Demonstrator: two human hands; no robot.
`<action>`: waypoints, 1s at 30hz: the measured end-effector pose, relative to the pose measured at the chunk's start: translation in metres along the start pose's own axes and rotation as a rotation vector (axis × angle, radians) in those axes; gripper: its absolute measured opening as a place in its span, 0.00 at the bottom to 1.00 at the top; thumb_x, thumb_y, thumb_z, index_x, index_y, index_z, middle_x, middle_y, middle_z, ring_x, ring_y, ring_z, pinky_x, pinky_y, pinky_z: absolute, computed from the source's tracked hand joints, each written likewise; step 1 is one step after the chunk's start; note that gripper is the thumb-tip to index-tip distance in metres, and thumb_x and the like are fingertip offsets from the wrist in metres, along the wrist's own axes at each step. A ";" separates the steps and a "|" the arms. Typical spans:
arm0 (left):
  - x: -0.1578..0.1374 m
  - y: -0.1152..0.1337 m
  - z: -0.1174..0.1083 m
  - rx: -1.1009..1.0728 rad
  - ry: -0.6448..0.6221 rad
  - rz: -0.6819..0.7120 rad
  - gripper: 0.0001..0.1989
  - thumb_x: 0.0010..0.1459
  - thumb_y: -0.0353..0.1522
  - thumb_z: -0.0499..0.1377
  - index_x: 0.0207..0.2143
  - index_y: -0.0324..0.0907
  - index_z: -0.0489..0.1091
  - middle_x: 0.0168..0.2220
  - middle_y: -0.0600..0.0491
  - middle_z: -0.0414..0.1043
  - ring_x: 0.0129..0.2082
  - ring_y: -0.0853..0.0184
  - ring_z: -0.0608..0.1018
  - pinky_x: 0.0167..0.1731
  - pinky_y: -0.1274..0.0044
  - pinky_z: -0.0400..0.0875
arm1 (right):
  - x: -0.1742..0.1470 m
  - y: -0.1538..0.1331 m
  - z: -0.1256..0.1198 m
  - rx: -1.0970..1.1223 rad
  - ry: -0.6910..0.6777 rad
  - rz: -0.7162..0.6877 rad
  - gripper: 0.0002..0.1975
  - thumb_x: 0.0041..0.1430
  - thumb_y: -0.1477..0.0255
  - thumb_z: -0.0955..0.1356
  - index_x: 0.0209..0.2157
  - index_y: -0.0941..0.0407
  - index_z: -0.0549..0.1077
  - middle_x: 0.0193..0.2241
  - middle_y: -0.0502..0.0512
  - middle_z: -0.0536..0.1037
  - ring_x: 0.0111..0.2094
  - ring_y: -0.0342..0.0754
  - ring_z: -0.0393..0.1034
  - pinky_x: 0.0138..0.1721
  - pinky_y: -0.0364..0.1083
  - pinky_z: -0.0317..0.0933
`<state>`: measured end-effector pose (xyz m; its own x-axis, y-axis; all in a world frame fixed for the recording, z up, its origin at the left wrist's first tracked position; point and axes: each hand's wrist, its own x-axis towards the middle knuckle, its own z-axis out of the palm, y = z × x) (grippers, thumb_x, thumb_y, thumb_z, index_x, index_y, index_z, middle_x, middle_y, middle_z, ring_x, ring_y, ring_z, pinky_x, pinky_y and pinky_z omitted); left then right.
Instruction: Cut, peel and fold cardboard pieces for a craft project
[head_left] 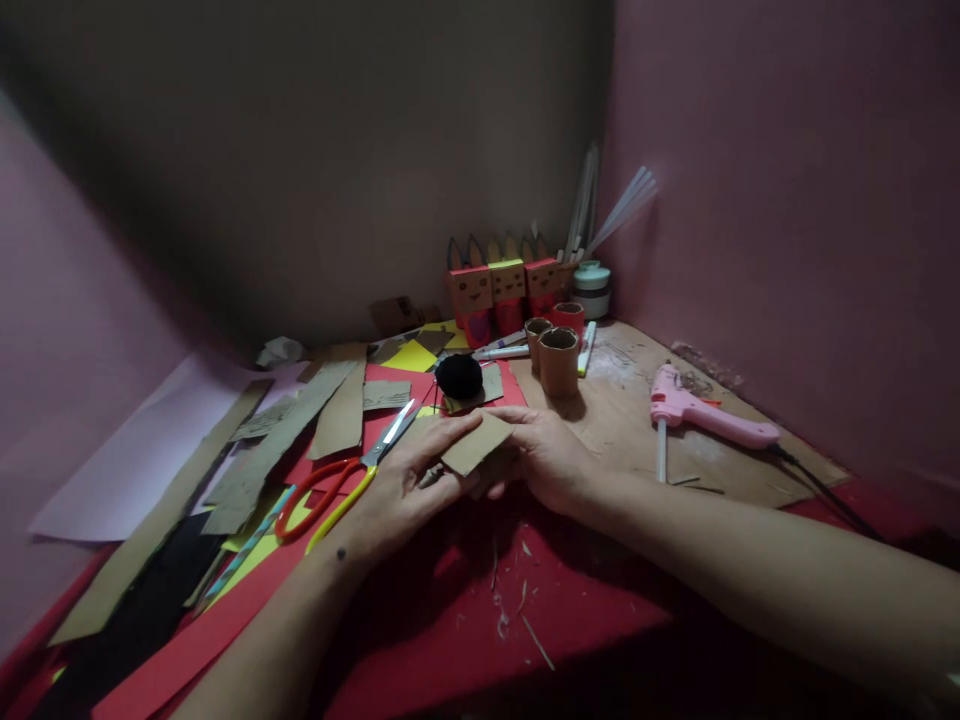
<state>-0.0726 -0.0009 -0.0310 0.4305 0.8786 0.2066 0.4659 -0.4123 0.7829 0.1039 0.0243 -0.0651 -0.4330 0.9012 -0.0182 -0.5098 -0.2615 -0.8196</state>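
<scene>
Both hands meet over the middle of the red table, closed on a small piece of cardboard (477, 445). My left hand (420, 470) grips its left side between thumb and fingers, and my right hand (551, 455) pinches the right side. Some fingertips are hidden beneath the piece. Just left of my left hand lie scissors (358, 476) with red and yellow handles, blades apart. A black ball of yarn or similar fluffy material (459, 376) sits right behind the hands. Past my right hand stand two brown cardboard tubes (559, 362) and a red one (569, 318).
A pink glue gun (709, 415) with its cord rests at the right. Cardboard strips (289, 440) and coloured paper cover the left. Small box-headed figures (471, 290) with ears and a mint-lidded jar (592, 290) line the back. Scraps (525, 595) litter the red cloth in front.
</scene>
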 end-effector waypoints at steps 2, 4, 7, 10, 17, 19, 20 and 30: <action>0.000 0.001 -0.001 0.074 -0.010 0.013 0.26 0.56 0.37 0.62 0.58 0.49 0.66 0.59 0.51 0.67 0.59 0.55 0.66 0.58 0.69 0.60 | 0.000 -0.001 -0.001 0.048 -0.013 0.029 0.14 0.45 0.80 0.65 0.36 0.60 0.75 0.23 0.55 0.77 0.20 0.47 0.72 0.17 0.44 0.68; 0.000 0.001 -0.002 0.142 -0.022 0.038 0.25 0.58 0.37 0.60 0.59 0.50 0.66 0.61 0.51 0.64 0.61 0.55 0.64 0.59 0.68 0.58 | -0.001 -0.001 -0.002 0.087 -0.027 0.053 0.12 0.52 0.76 0.64 0.38 0.61 0.75 0.26 0.57 0.77 0.23 0.48 0.72 0.19 0.47 0.70; 0.000 0.001 -0.006 0.211 -0.084 0.067 0.27 0.57 0.37 0.61 0.60 0.52 0.64 0.61 0.50 0.62 0.62 0.55 0.62 0.61 0.65 0.56 | -0.003 -0.002 -0.003 0.079 -0.040 0.057 0.13 0.54 0.72 0.68 0.42 0.61 0.72 0.29 0.58 0.77 0.26 0.50 0.73 0.20 0.49 0.71; 0.000 0.001 -0.010 0.103 -0.138 0.078 0.31 0.52 0.43 0.65 0.58 0.53 0.66 0.61 0.51 0.62 0.63 0.51 0.60 0.61 0.64 0.54 | -0.003 -0.001 -0.004 0.053 -0.028 0.038 0.24 0.47 0.79 0.72 0.47 0.60 0.68 0.31 0.55 0.75 0.27 0.48 0.74 0.21 0.47 0.73; 0.005 -0.006 0.005 -0.380 0.070 -0.320 0.27 0.59 0.45 0.56 0.58 0.45 0.65 0.44 0.47 0.76 0.36 0.61 0.78 0.30 0.76 0.72 | -0.001 0.001 -0.002 0.067 -0.010 -0.009 0.32 0.50 0.83 0.68 0.57 0.56 0.61 0.33 0.53 0.75 0.27 0.47 0.74 0.23 0.46 0.74; 0.007 -0.005 0.006 -0.342 0.065 -0.328 0.24 0.55 0.45 0.60 0.49 0.41 0.71 0.36 0.49 0.77 0.30 0.64 0.77 0.26 0.77 0.70 | -0.003 0.002 0.000 0.044 0.006 -0.004 0.34 0.49 0.83 0.68 0.59 0.56 0.59 0.32 0.52 0.75 0.26 0.47 0.74 0.22 0.45 0.74; 0.008 -0.003 0.005 -0.291 0.079 -0.308 0.22 0.53 0.45 0.62 0.45 0.40 0.73 0.35 0.50 0.77 0.30 0.63 0.76 0.27 0.77 0.70 | -0.004 0.002 0.000 0.032 0.007 -0.002 0.34 0.49 0.83 0.68 0.59 0.56 0.59 0.32 0.52 0.75 0.26 0.46 0.74 0.23 0.45 0.74; 0.005 0.002 0.003 -0.275 0.127 -0.311 0.25 0.50 0.43 0.64 0.48 0.39 0.71 0.39 0.47 0.78 0.37 0.59 0.78 0.33 0.74 0.72 | -0.005 0.001 0.003 -0.010 -0.061 0.008 0.19 0.43 0.84 0.69 0.40 0.60 0.70 0.32 0.55 0.77 0.27 0.46 0.75 0.23 0.42 0.73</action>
<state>-0.0672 0.0021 -0.0300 0.1961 0.9806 -0.0067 0.3277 -0.0591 0.9429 0.1035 0.0186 -0.0638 -0.4819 0.8762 0.0102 -0.4992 -0.2650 -0.8249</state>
